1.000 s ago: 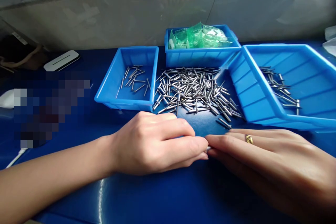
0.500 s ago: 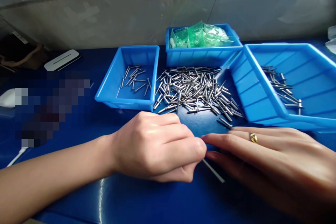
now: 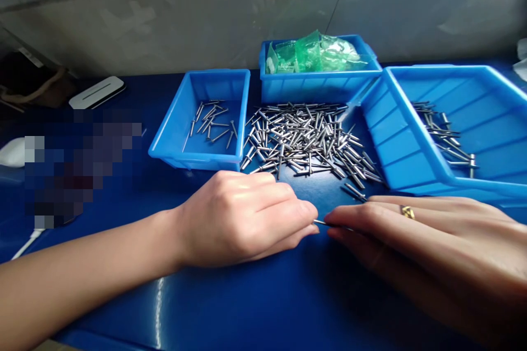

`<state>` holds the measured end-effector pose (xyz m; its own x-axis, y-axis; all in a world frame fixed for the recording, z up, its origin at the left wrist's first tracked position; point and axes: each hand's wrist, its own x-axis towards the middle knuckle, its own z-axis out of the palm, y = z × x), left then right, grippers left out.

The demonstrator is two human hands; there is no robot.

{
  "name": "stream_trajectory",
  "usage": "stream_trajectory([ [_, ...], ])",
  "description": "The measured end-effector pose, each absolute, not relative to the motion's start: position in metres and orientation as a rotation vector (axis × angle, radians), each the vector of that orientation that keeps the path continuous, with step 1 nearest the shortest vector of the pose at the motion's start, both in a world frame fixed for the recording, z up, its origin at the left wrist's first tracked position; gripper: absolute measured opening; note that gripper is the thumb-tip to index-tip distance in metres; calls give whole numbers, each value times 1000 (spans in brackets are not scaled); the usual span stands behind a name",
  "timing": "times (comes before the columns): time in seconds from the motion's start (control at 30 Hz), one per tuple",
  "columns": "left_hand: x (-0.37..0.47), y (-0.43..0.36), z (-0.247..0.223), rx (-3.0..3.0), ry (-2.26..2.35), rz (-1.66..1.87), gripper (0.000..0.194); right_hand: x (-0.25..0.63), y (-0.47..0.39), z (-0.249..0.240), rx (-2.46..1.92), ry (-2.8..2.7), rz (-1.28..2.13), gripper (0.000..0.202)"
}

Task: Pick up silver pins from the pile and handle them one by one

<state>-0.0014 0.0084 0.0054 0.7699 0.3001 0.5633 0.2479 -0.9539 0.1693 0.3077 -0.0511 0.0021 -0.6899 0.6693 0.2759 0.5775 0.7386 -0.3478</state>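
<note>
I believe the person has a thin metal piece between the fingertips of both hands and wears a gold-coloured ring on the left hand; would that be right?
Not quite: the head view shows the gold-coloured ring on the right hand, not the left hand. The thin metal piece is indeed between the fingertips of both hands.

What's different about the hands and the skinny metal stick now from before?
Half a second ago the thin metal pin slanted down and right from the left hand; now it has swung up nearly level, running to the fingers of the right hand. The fingertips met a second ago; now they're slightly apart. The pile of metal pieces and the blue bins stayed put.
</note>
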Motion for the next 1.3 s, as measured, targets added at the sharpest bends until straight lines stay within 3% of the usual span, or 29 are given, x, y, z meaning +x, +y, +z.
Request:
stream_trajectory([
  [0.2, 0, 8, 6, 2874, 486, 895, 42, 306, -48, -3, -950, -2485, 365, 35],
  [0.5, 1, 7, 4, 2885, 545, 916, 39, 315, -49, -12, -1064, -2431, 230, 21],
  [0.7, 1, 9, 3, 2920, 538, 884, 46, 326, -57, -19, -1052, -2434, 213, 32],
  [0.83, 2, 10, 5, 2890, 532, 910, 52, 320, -54, -14, -1046, -2445, 215, 24],
  [0.9, 1, 9, 6, 2860, 527, 923, 47, 315, -51, -11, -1018, -2459, 215, 19],
  [1.07, -1, 9, 7, 2829, 462, 958, 20, 308, -48, -4, -900, -2490, 294, 33],
  [1.3, -1, 9, 6, 2788, 406, 981, 23, 302, -44, -5, -919, -2446, 349, 36],
])
